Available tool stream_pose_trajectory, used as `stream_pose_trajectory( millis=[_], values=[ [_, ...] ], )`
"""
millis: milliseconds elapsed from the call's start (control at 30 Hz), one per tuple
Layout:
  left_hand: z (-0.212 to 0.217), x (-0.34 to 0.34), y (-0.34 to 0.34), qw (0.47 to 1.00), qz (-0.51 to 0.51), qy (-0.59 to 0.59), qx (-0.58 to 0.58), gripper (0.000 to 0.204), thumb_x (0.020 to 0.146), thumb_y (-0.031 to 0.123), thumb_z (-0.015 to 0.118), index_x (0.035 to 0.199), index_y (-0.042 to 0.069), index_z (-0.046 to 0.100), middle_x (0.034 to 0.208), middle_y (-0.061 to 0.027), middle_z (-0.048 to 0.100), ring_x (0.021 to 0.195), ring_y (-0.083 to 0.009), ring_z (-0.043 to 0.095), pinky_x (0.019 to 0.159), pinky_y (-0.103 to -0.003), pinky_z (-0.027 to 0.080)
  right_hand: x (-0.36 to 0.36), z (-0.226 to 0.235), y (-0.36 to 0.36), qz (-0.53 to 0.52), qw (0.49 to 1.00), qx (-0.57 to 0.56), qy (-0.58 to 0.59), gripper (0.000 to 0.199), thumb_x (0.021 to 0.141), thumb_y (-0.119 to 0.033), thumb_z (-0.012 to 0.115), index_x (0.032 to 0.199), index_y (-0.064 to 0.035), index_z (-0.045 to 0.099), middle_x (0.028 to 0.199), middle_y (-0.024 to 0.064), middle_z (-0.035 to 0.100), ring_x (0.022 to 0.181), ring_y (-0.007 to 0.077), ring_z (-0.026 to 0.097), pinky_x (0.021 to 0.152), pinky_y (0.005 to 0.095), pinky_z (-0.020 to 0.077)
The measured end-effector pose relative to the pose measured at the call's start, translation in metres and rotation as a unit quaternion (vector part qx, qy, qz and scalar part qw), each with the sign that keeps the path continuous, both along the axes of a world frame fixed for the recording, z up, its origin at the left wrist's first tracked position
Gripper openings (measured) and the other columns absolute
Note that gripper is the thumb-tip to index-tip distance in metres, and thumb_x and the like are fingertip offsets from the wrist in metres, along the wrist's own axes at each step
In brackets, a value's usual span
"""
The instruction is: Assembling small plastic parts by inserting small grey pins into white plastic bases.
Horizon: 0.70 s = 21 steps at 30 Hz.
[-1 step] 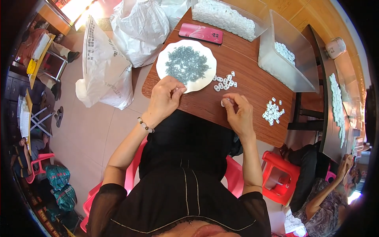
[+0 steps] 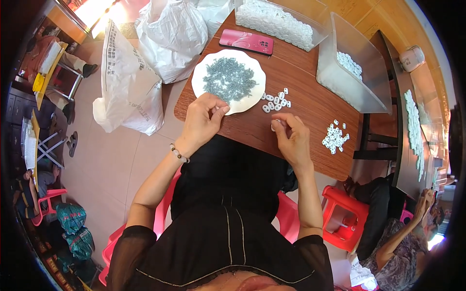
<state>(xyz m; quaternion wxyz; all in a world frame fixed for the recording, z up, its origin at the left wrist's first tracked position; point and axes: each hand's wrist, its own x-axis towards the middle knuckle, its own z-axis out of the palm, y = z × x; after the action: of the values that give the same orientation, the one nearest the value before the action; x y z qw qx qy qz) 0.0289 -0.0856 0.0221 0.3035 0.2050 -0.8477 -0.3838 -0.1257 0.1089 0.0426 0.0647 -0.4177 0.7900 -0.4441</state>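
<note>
My left hand [image 2: 204,120] is at the near rim of a white scalloped plate [image 2: 257,97], thumb and finger pinched together. What they hold, if anything, is too small to make out. Many small grey metal pins [image 2: 228,75] are spread over the plate. My right hand [image 2: 294,138] pinches a small white plastic piece [image 2: 274,126], mostly hidden by the fingers, just above the table's near edge. Beyond it lies a loose group of white two-holed plastic pieces [image 2: 277,100]. Another pile of similar white pieces [image 2: 335,139] lies to the right of that hand.
The brown wooden table [image 2: 301,82] carries a pink phone [image 2: 246,41] behind the plate. Clear plastic bins [image 2: 340,89] with white pieces stand at the back and right. White sacks [image 2: 128,92] sit on the floor at left. A red stool [image 2: 344,218] and another person's arm [image 2: 400,237] are at right.
</note>
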Motion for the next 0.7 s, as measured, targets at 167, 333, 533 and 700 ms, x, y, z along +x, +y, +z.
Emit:
stream_pose_trajectory(
  millis=[167, 333, 533, 700],
  values=[
    [0.013, -0.014, -0.002, 0.933, -0.037, 0.031, 0.358, 0.015, 0.09, 0.014, 0.069, 0.087, 0.0, 0.069, 0.076, 0.0007, 0.065, 0.064, -0.0033, 0.052, 0.06, -0.02, 0.042, 0.009, 0.007, -0.032, 0.06, 0.995, -0.066, -0.044, 0.014, 0.084, -0.009, 0.068, 0.098, -0.0063, 0.069, 0.069, 0.009, 0.059, 0.063, 0.0202, 0.056, 0.057, 0.0307, 0.044],
    [0.03, -0.02, 0.006, 0.888, -0.076, 0.062, 0.45, 0.017, 0.09, 0.014, 0.068, 0.093, -0.002, 0.068, 0.08, -0.0004, 0.067, 0.069, -0.0021, 0.056, 0.062, -0.017, 0.042, 0.015, 0.003, -0.057, 0.088, 0.988, -0.075, -0.098, 0.012, 0.086, -0.012, 0.068, 0.096, -0.0045, 0.068, 0.072, 0.0093, 0.062, 0.064, 0.0174, 0.058, 0.059, 0.0296, 0.0457],
    [0.026, -0.022, 0.006, 0.916, -0.049, 0.079, 0.391, 0.017, 0.089, 0.014, 0.069, 0.088, -0.003, 0.068, 0.071, 0.0027, 0.063, 0.062, -0.0008, 0.051, 0.055, -0.017, 0.037, 0.018, 0.014, -0.067, 0.11, 0.978, -0.081, -0.155, 0.014, 0.092, -0.014, 0.064, 0.093, -0.0001, 0.065, 0.073, -0.0011, 0.061, 0.068, 0.0043, 0.053, 0.06, 0.0204, 0.0413],
    [0.017, -0.026, 0.005, 0.955, -0.016, 0.067, 0.288, 0.017, 0.089, 0.014, 0.069, 0.083, -0.002, 0.066, 0.062, 0.0053, 0.054, 0.056, -0.001, 0.042, 0.05, -0.02, 0.032, 0.018, 0.014, -0.071, 0.1, 0.98, -0.069, -0.155, 0.018, 0.094, -0.017, 0.061, 0.085, -0.001, 0.062, 0.069, -0.0021, 0.058, 0.064, 0.0035, 0.048, 0.056, 0.0208, 0.0369]
  ],
)
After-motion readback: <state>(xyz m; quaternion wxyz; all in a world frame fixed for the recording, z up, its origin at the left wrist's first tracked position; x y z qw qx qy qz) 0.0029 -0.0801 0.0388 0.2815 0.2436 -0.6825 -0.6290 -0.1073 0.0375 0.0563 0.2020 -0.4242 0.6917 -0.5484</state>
